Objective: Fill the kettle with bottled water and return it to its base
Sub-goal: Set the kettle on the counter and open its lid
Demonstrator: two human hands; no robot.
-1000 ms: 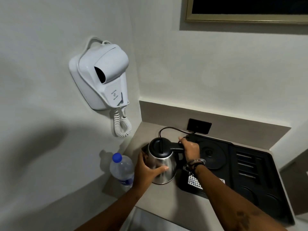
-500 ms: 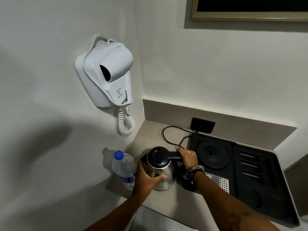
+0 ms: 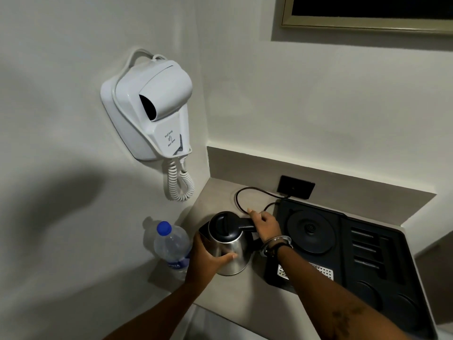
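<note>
A steel kettle (image 3: 230,251) with a black lid, shut, stands on the beige counter (image 3: 220,197), left of the black tray. My left hand (image 3: 208,260) wraps around its steel body. My right hand (image 3: 266,225) grips its black handle. The round black kettle base (image 3: 311,229) sits bare in the tray (image 3: 382,273), to the right of the kettle. A clear water bottle (image 3: 172,249) with a blue cap, cap on, stands upright just left of the kettle, near the wall.
A white wall-mounted hair dryer (image 3: 149,111) with a coiled cord hangs above the bottle. A black power cord (image 3: 241,195) loops from a dark wall socket (image 3: 296,187) toward the tray. The counter's front edge lies just below the kettle.
The kettle and both hands stay together in the same grip; only the view has shifted slightly, showing more of the base and tray.
</note>
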